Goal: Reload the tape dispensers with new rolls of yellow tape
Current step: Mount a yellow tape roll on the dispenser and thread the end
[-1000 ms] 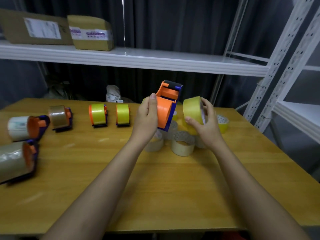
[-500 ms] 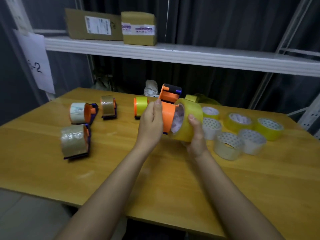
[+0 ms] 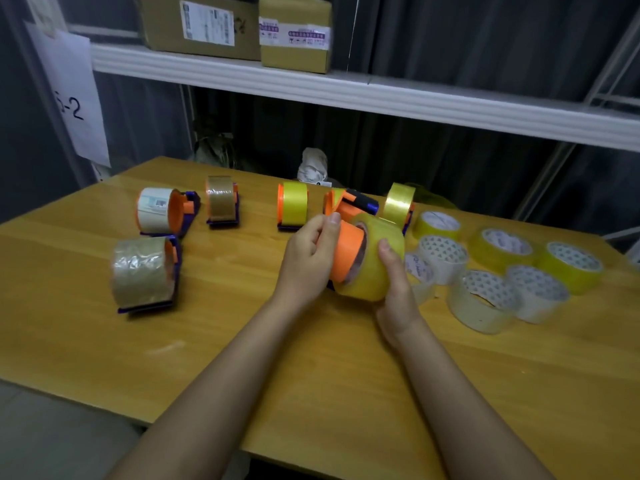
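I see my left hand at the middle of the frame, fingers and thumb curled round the orange tape dispenser, held just above the tabletop. My right hand grips a roll of yellow tape from below and from the right, thumb laid over its outer face. The roll sits partway over the dispenser's orange hub; how far on it is, I cannot tell.

Behind the held dispenser, along the upper middle of the frame, stand two dispensers already loaded with yellow tape, one left of my hands and one right of them. Further left are three dispensers: one with a white roll, one with a brown roll, and one with a crinkled brownish roll nearest the left edge.

At the right of the frame lies a cluster of loose tape rolls flat on the tabletop, some yellow, some clear. Two cardboard boxes rest on the white shelf at the top.
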`<state>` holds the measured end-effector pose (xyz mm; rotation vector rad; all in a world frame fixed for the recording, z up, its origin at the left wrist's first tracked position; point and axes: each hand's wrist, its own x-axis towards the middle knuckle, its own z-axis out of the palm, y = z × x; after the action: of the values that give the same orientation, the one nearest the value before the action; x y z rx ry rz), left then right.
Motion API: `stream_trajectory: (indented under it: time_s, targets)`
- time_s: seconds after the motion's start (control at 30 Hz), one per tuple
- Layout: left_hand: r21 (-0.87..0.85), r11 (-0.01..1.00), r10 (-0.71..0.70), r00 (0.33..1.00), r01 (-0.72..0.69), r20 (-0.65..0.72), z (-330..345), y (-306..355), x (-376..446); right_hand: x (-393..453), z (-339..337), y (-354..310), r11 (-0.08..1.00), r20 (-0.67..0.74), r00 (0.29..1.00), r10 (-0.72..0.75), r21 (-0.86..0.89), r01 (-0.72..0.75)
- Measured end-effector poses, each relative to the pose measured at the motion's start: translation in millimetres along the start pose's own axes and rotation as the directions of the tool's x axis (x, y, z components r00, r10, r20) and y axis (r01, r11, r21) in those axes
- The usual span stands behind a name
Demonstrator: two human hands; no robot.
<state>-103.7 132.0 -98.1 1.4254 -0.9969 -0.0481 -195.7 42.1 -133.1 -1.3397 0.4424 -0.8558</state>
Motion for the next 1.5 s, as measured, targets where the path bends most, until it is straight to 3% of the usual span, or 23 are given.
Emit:
stream_trajectory:
  time_s: [0.23, 0.63, 0.8, 1.23, 1.5]
  targets:
    - [-0.064, 0.992, -0.110, 0.993, 0.107, -0.037, 3.9, -9.8, -6.1, 6.6, -1.5, 20.4, 0.994, 0.004, 0.997, 0.082, -0.068, -0.082]
    - [-0.170, 0.945, -0.274, 0.960, 0.279, 0.055, 1.6, -12.6, -10.6, -16.5, 15.4, -0.8, 0.945, 0.038, 0.998, -0.054, -0.322, 0.064]
    - [-0.315, 0.854, -0.406, 0.909, 0.413, 0.092, 0.7, -8.0, -10.0, -15.5, 15.2, -1.6, 0.966, 0.070, 0.997, -0.026, -0.254, 0.043]
    - [-0.231, 0.931, -0.286, 0.958, 0.284, 0.025, 1.5, -5.6, -16.0, -22.1, 23.9, -4.7, 0.981, 0.024, 0.996, -0.087, -0.171, 0.090]
    - [-0.057, 0.997, -0.041, 0.998, 0.044, 0.040, 1.8, -10.0, -22.2, -19.1, 17.9, -9.3, 0.991, 0.052, 0.996, 0.076, 0.107, -0.082]
